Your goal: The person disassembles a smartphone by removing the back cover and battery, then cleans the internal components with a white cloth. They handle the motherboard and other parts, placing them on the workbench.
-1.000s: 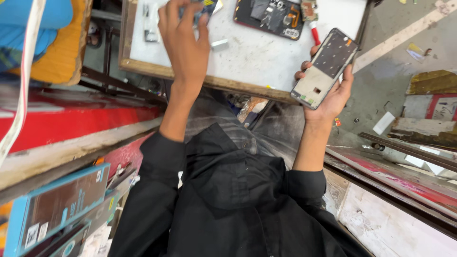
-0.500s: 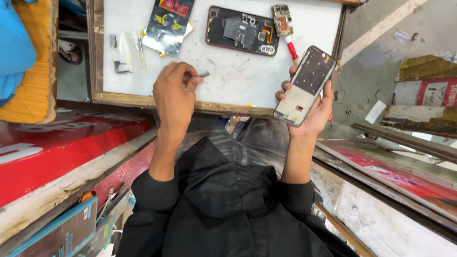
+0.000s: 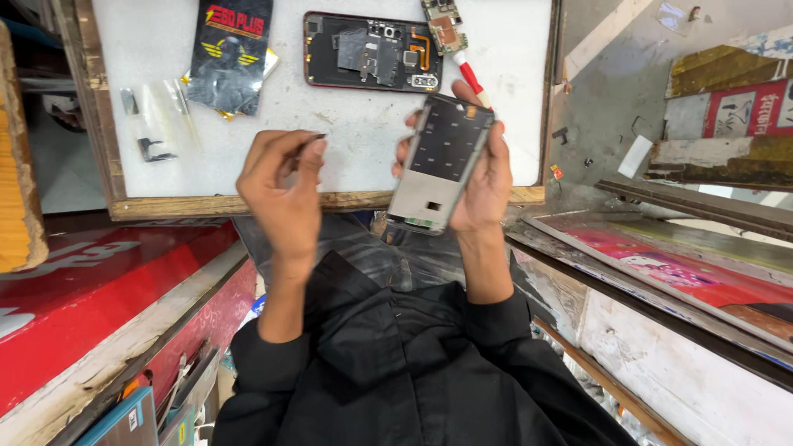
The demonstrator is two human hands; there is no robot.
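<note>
The right hand (image 3: 487, 177) is wrapped around a phone frame (image 3: 442, 161), fingers curled along its right edge and the thumb side on its left edge; the frame is tilted, its dark inner face turned up toward the camera, its lower end over the wooden front edge of the counter (image 3: 355, 132); the left hand (image 3: 281, 186) is just beside it to the left, apart from it, fingers drawn together and pinching a small thin dark part (image 3: 314, 137) at the fingertips, too small to tell what it is; both hands are raised above the counter's near edge. On the white counter beyond the hands lies an opened phone body (image 3: 372, 51), its insides showing; just right of it a small circuit board (image 3: 442, 18) and a red-handled tool (image 3: 471, 78), the tool's end hidden behind the frame; to the left a black packet (image 3: 227, 54) with yellow marks, and near the left rim clear plastic bits (image 3: 161, 116); black sleeves cover both forearms.
</note>
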